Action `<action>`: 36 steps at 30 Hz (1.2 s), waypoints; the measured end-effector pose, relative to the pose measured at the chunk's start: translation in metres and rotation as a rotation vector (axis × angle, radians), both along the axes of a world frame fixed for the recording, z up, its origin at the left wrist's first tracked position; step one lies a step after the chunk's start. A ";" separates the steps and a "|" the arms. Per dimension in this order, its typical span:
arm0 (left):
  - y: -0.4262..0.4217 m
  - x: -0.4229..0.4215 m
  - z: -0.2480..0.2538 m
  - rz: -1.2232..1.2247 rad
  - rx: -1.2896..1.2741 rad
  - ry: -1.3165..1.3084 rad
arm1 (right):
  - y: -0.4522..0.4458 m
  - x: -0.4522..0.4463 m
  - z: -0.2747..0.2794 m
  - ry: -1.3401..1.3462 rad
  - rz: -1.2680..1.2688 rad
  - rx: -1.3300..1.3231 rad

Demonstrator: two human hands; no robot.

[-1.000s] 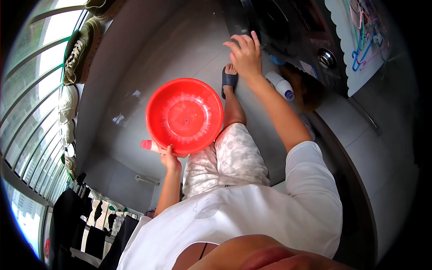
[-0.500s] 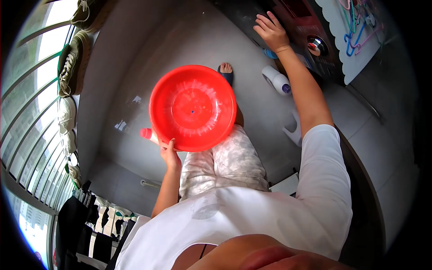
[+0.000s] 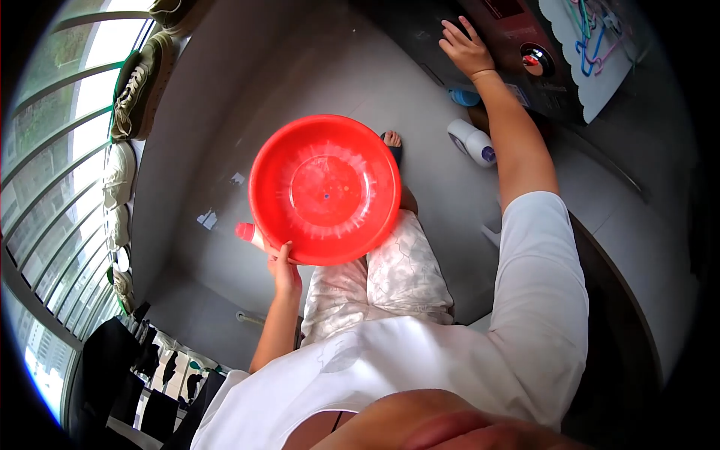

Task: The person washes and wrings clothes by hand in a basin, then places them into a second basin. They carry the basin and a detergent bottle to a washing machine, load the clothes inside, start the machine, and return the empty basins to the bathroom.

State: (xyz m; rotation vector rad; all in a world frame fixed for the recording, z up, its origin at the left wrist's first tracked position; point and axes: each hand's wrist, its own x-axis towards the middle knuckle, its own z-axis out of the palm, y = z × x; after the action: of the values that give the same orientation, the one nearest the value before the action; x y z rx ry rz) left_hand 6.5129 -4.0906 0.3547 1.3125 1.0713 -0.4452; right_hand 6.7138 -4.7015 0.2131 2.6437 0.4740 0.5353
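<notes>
1. Appliance (image 3: pixel 517 34), dark-fronted, stood by the right hand (image 3: pixel 466 51), which had just moved there from above the floor, fingers spread; contact was unclear.
2. Red basin (image 3: pixel 326 169) tilted just beyond the left hand (image 3: pixel 283 271), which alone clamped its rim, well apart from the right.
3. White bottle (image 3: pixel 466 139) was near the right forearm.
4. Red-capped container (image 3: pixel 245 231) jutted beside the left fingers.

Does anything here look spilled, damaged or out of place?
Possibly: two jagged pale patches stand out on the plain grey floor, left of the round red plastic basin. Whether they are scraps, water or reflections, I can't tell.
</notes>
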 end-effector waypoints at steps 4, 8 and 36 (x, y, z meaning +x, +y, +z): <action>0.006 -0.011 -0.010 0.039 0.025 -0.058 | 0.040 -0.013 0.041 0.161 -0.180 0.329; 0.001 -0.025 -0.016 0.061 0.070 -0.082 | 0.073 -0.096 0.122 -0.139 -0.284 0.563; -0.081 -0.006 0.039 -0.232 -0.065 -0.126 | 0.048 -0.124 0.207 -0.318 -0.705 0.563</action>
State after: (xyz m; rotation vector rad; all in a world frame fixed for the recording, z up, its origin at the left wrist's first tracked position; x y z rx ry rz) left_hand 6.5071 -4.1720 0.3933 1.3945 0.7972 -0.5578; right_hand 6.5897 -4.6536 0.4206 2.8741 -0.7879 0.9127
